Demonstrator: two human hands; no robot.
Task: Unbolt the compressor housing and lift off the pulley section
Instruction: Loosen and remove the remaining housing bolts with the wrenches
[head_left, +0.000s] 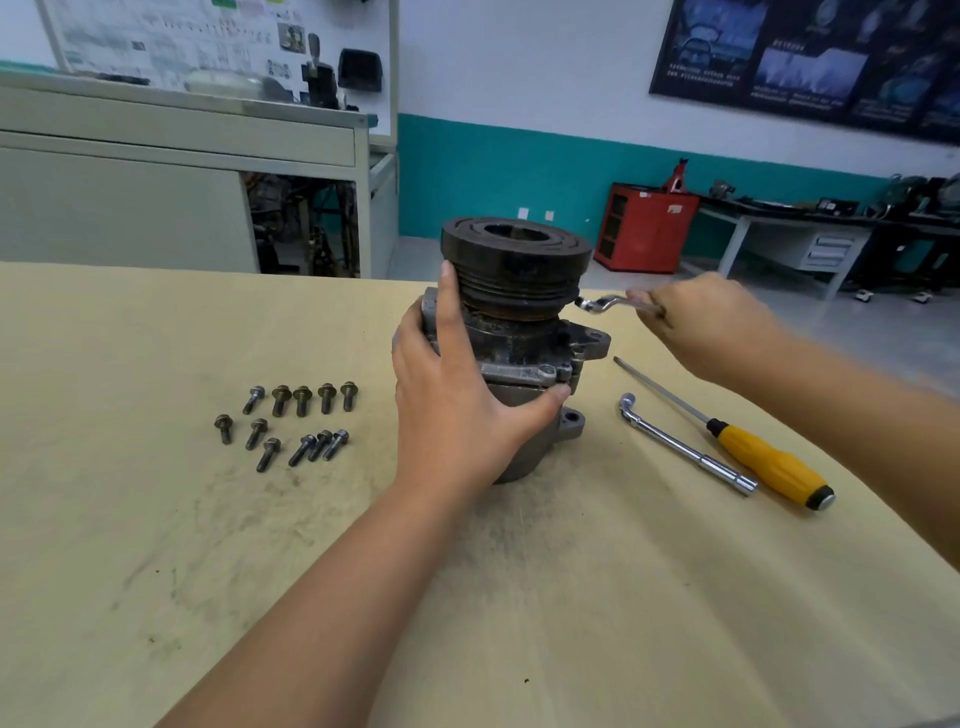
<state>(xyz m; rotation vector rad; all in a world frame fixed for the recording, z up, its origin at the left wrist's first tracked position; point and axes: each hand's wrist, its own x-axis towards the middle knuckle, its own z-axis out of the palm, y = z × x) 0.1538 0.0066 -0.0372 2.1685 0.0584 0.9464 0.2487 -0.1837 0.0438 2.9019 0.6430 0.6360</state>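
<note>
Our left hand (457, 410) braces the compressor (511, 364) mid-bench while our right hand (711, 325) works a small wrench (605, 304).

We keep the left grip spread, thumb on the housing flange and forefinger up the pulley section (514, 265), likely so the body cannot turn; the right grip is pinching the wrench, its head under the pulley's right side. Removed bolts (291, 423) lie grouped towards the left edge, an L-shaped socket wrench (685, 447) and yellow-handled screwdriver (753, 447) towards the right edge of the bench (156, 545), within reach.
</note>
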